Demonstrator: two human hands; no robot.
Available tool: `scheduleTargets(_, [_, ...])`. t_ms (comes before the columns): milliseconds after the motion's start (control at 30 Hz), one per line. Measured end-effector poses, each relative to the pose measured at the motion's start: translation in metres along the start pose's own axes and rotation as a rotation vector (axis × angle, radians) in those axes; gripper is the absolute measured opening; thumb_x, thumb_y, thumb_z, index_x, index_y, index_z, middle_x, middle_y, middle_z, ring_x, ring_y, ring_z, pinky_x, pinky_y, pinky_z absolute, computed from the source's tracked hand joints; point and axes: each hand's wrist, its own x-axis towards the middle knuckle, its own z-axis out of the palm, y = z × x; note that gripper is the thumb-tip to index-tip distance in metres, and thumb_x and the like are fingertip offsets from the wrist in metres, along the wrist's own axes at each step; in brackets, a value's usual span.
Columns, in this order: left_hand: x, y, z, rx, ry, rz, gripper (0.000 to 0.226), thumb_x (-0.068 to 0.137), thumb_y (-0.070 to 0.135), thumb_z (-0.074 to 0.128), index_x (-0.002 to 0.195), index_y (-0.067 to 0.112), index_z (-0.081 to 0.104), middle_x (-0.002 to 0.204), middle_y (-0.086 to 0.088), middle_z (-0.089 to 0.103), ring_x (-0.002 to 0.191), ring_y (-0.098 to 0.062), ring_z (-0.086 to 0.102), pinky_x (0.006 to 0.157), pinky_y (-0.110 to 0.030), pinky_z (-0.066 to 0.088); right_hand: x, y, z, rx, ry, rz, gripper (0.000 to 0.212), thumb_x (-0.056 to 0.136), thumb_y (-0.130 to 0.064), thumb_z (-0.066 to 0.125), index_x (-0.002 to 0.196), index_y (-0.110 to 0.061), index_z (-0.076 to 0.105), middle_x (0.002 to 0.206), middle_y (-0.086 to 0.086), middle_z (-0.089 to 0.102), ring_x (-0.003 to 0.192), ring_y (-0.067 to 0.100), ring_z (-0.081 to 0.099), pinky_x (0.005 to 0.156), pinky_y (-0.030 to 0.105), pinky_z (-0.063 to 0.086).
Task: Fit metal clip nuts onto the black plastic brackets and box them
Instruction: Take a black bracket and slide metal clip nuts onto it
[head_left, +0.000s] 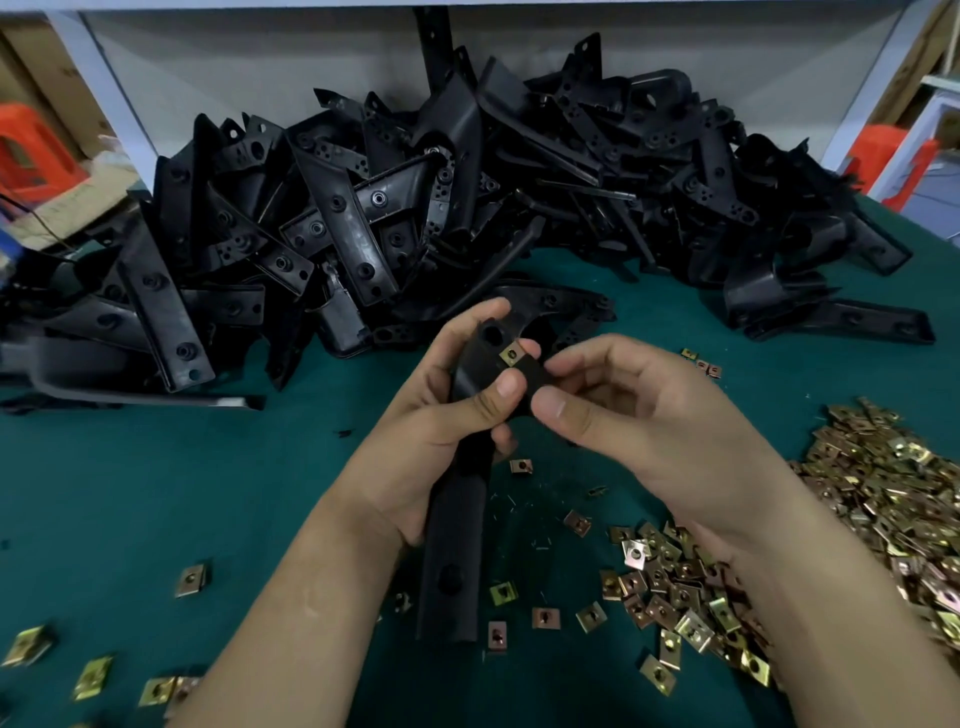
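A long black plastic bracket (453, 551) is held above the green table in the middle of the view, its lower end pointing toward me. My left hand (441, 431) grips its upper part, thumb laid across the front. A brass-coloured clip nut (511, 355) sits on the bracket's top edge. My right hand (639, 415) pinches the bracket's upper end just beside that nut, with a fingertip touching it.
A big heap of black brackets (415, 197) fills the back of the green table (156, 493). A pile of clip nuts (857, 499) lies at the right, with loose nuts (192, 579) scattered near the front. Orange stools (31, 150) stand at both far sides.
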Motion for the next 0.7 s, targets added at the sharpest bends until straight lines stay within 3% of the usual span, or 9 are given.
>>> scheduleTargets(133, [0.0,0.001,0.001,0.001,0.005,-0.01,0.055,0.081,0.021,0.078,0.132,0.036,0.063,0.113,0.008,0.07,0.078,-0.005,0.063,0.067,-0.019,0.052,0.0,0.003,0.0,-0.199,0.123,-0.082,0.031,0.069,-0.039,0.088,0.094,-0.031,0.073,0.092,-0.008,0.074,0.089,0.007,0.069,0.078,0.021,0.056])
scheduleTargets(233, [0.0,0.0,0.003,-0.028,0.039,-0.016,0.05,0.08,0.022,0.078,0.127,0.034,0.066,0.111,0.008,0.071,0.078,-0.005,0.063,0.066,-0.018,0.052,-0.001,0.004,0.003,-0.214,0.17,-0.121,0.024,0.07,-0.041,0.086,0.087,-0.029,0.074,0.082,-0.009,0.074,0.079,0.007,0.069,0.069,0.015,0.053])
scheduleTargets(400, [0.001,0.001,0.005,-0.107,0.104,-0.023,0.041,0.075,0.023,0.082,0.113,0.033,0.072,0.111,0.008,0.073,0.085,-0.007,0.065,0.064,-0.018,0.053,0.0,0.007,0.015,-0.217,0.267,-0.214,0.014,0.075,-0.033,0.087,0.083,-0.026,0.077,0.072,-0.009,0.074,0.066,0.007,0.069,0.06,0.018,0.054])
scheduleTargets(533, [0.001,0.002,0.014,-0.148,0.169,-0.024,0.039,0.072,0.022,0.083,0.109,0.031,0.074,0.113,0.005,0.074,0.087,-0.009,0.068,0.064,-0.019,0.054,0.003,0.012,0.019,-0.143,0.321,-0.214,0.013,0.077,-0.03,0.087,0.085,-0.026,0.077,0.075,-0.015,0.074,0.071,0.002,0.07,0.063,0.012,0.051])
scheduleTargets(633, [0.0,0.007,0.023,-0.19,0.161,-0.041,0.039,0.08,0.014,0.08,0.116,0.027,0.072,0.112,-0.002,0.074,0.092,-0.014,0.071,0.075,-0.022,0.057,0.006,0.014,0.018,-0.137,0.444,-0.264,0.015,0.078,-0.031,0.085,0.091,-0.027,0.078,0.081,-0.018,0.075,0.08,0.002,0.071,0.068,0.012,0.052])
scheduleTargets(700, [-0.004,0.011,0.033,-0.17,0.139,-0.063,0.047,0.087,0.006,0.076,0.129,0.026,0.066,0.122,-0.007,0.072,0.107,-0.02,0.071,0.085,-0.029,0.058,0.009,0.013,0.015,-0.084,0.569,-0.29,0.015,0.08,-0.027,0.084,0.093,-0.023,0.078,0.082,-0.016,0.075,0.08,0.003,0.072,0.068,0.013,0.052])
